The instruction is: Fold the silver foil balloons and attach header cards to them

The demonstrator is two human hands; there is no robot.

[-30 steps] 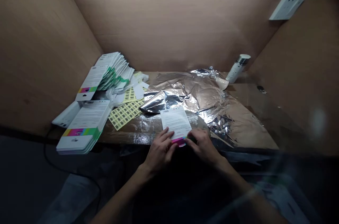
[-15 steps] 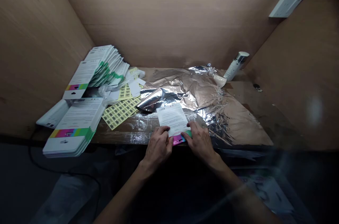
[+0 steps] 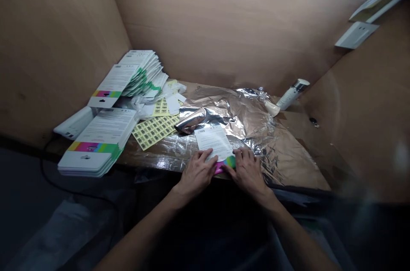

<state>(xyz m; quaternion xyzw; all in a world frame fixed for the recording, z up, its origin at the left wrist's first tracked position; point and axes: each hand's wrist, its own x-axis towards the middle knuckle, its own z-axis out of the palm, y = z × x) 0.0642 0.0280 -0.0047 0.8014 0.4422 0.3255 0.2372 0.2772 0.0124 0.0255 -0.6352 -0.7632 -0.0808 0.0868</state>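
My left hand (image 3: 197, 173) and my right hand (image 3: 246, 172) lie side by side on the lower end of a white printed card (image 3: 213, 142), fingers spread. The card rests on crumpled silver foil (image 3: 256, 134) at the bench's near edge. Between my hands shows its pink and green colour band (image 3: 226, 163); the hands hide the rest of that end. Just beyond the card, a rolled-up curl of foil (image 3: 191, 120) lies on the sheet. To the left of my left hand, yellow sheets of barcode labels (image 3: 154, 131) lie flat.
Two stacks of white cards with colour bands (image 3: 92, 143) and green-edged ones (image 3: 140, 72) stand at the left. A white bottle with a metal cap (image 3: 291, 94) lies at the back right. Wooden panels wall the bench on three sides, and a wall socket (image 3: 356, 34) sits at upper right.
The card now lies flatter on the foil, with its colour band showing more between my hands. My hands have spread slightly apart. The whole view has shifted as my head moved.
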